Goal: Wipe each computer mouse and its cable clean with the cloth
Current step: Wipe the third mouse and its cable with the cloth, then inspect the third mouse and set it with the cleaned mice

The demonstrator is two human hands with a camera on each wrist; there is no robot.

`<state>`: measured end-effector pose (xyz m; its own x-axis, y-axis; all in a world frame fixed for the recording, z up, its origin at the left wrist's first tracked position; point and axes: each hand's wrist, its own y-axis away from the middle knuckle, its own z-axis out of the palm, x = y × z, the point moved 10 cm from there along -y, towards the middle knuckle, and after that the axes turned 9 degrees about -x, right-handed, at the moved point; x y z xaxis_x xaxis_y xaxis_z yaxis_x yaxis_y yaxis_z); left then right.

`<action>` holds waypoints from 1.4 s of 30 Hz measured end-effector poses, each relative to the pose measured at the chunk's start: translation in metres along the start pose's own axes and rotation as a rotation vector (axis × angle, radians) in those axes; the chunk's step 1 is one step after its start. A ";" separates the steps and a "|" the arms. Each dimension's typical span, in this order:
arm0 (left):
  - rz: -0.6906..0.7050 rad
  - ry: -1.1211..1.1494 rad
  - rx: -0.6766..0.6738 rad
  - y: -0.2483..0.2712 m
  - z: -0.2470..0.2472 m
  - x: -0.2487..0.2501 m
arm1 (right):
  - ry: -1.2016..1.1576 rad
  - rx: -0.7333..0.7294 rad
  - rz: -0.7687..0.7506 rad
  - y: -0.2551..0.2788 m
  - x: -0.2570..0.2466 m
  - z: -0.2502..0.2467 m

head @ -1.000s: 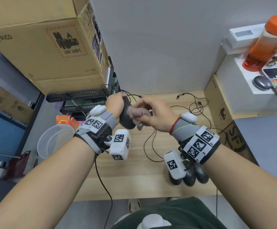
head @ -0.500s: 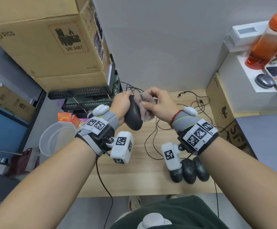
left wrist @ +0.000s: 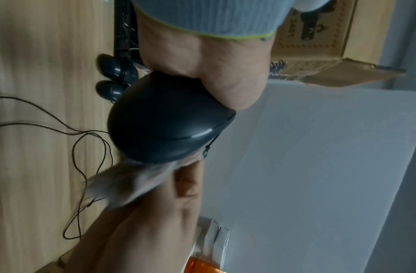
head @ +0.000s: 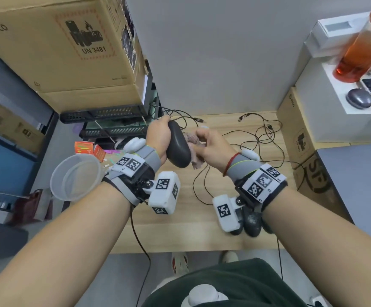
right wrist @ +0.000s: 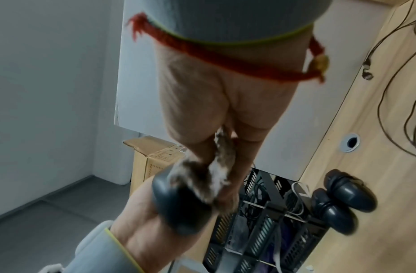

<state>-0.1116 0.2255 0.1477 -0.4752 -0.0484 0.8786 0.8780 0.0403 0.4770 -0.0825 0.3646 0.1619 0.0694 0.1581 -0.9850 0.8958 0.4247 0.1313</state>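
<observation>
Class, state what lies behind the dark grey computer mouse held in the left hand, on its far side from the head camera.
A crumpled grey-pink cloth, gripped by the right hand, presses against the dark grey mouse; the contact patch is hidden.

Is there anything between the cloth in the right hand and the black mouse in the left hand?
Nothing visible: the brownish fuzzy cloth, gripped by the right hand, already presses against the black computer mouse held by the left hand.
</observation>
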 end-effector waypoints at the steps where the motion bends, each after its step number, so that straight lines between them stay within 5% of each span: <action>1: -0.013 0.015 0.011 -0.003 -0.007 -0.002 | -0.011 -0.095 0.037 0.003 0.010 0.009; 4: -0.064 0.026 0.031 -0.010 -0.020 -0.017 | 0.194 -0.238 0.132 0.012 0.042 0.018; 10: -0.122 -0.279 0.023 -0.013 -0.026 -0.069 | 0.401 -0.013 0.416 0.018 0.146 0.001; 15: -0.187 -0.465 -0.018 -0.011 -0.037 -0.117 | 0.362 -0.205 0.531 0.033 0.194 0.032; 20: -0.163 -0.614 -0.080 -0.012 -0.034 -0.121 | 0.241 0.145 0.358 0.012 0.164 -0.002; 26: -0.029 -0.687 -0.212 -0.011 -0.005 -0.091 | 0.266 -0.120 0.261 -0.012 0.114 0.022; 34: 0.111 -0.794 -0.232 -0.016 -0.005 -0.031 | 0.165 0.336 0.390 -0.013 0.104 -0.096; 39: 0.140 -0.815 -0.280 -0.020 0.010 -0.004 | 0.362 0.261 0.444 -0.018 0.078 -0.119; 42: 0.169 -0.905 -0.366 -0.019 0.032 0.012 | 0.395 0.204 0.212 -0.030 0.028 -0.101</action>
<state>-0.1358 0.2562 0.1502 -0.0731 0.7167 0.6936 0.8298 -0.3421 0.4409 -0.1519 0.4458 0.1417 0.1228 0.5649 -0.8160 0.9504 0.1698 0.2606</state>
